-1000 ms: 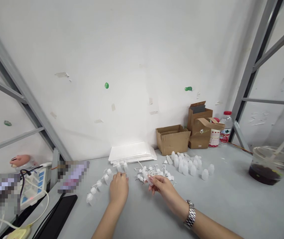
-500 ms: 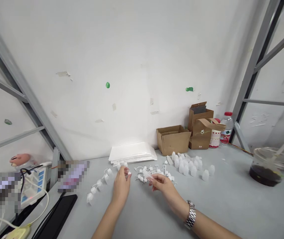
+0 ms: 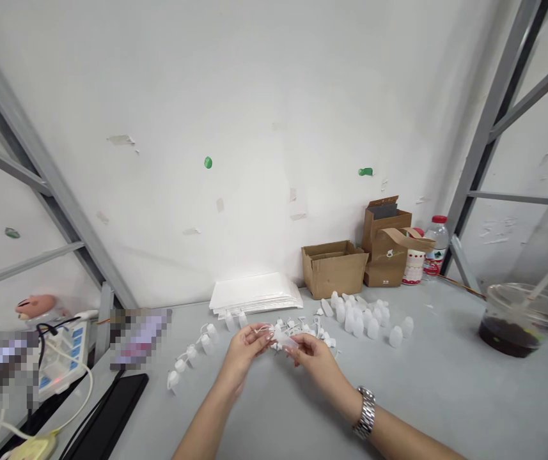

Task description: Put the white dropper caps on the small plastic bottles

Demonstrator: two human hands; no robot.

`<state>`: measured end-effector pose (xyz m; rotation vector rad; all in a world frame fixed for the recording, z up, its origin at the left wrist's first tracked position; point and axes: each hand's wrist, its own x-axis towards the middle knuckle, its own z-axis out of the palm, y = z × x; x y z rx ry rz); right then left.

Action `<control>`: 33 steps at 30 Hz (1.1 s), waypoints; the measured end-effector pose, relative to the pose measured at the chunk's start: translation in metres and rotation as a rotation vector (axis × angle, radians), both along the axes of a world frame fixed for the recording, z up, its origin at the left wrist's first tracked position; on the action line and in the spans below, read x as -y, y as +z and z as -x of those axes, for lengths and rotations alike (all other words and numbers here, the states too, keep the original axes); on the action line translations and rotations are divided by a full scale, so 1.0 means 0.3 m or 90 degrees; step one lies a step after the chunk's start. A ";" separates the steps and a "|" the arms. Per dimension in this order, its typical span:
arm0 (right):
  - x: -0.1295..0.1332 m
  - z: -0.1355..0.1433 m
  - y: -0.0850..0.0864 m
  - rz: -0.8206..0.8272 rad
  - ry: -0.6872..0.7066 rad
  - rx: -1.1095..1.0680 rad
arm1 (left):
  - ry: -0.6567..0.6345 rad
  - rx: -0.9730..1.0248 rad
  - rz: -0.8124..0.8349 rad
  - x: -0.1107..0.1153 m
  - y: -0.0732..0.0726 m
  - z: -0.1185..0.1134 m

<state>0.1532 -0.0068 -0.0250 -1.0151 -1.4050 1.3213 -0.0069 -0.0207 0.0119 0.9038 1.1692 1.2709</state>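
Observation:
My right hand (image 3: 313, 352) pinches a small translucent plastic bottle (image 3: 286, 342), its neck tilted up to the left. Right at that neck, my left hand (image 3: 247, 348) grips a small white cap (image 3: 270, 329) with a thin strap; its fingertips partly hide it, and I cannot tell if cap and bottle touch. Behind both hands lies a loose pile of white strapped caps (image 3: 321, 333). Uncapped-looking translucent bottles (image 3: 357, 319) stand and lie in a cluster to the right. A slanting row of small bottles with white caps (image 3: 192, 356) stands left of my left hand.
At the wall lie stacked white sheets (image 3: 254, 294), an open cardboard box (image 3: 335, 273) and a brown paper bag (image 3: 383, 255). A drink cup (image 3: 513, 326) stands far right. On the left are a black flat object (image 3: 110, 415), a power strip (image 3: 65, 358) and cables.
My left hand has moved right with the cap, from near the two rear bottles to the bottle's neck. My right hand with the bottle has stayed almost in place.

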 end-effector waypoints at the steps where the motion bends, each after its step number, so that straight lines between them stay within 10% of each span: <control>1: 0.004 -0.001 0.003 -0.006 0.000 0.014 | 0.004 -0.012 0.000 -0.001 -0.001 0.000; 18: 0.078 -0.017 0.052 -0.282 -0.094 0.294 | 0.031 0.089 -0.035 0.009 -0.035 -0.048; 25: 0.038 -0.010 0.063 0.018 0.118 0.023 | 0.020 0.138 -0.050 0.007 -0.034 -0.051; 33: 0.022 0.003 0.043 0.058 0.064 -0.082 | 0.055 0.071 -0.072 0.003 -0.018 -0.037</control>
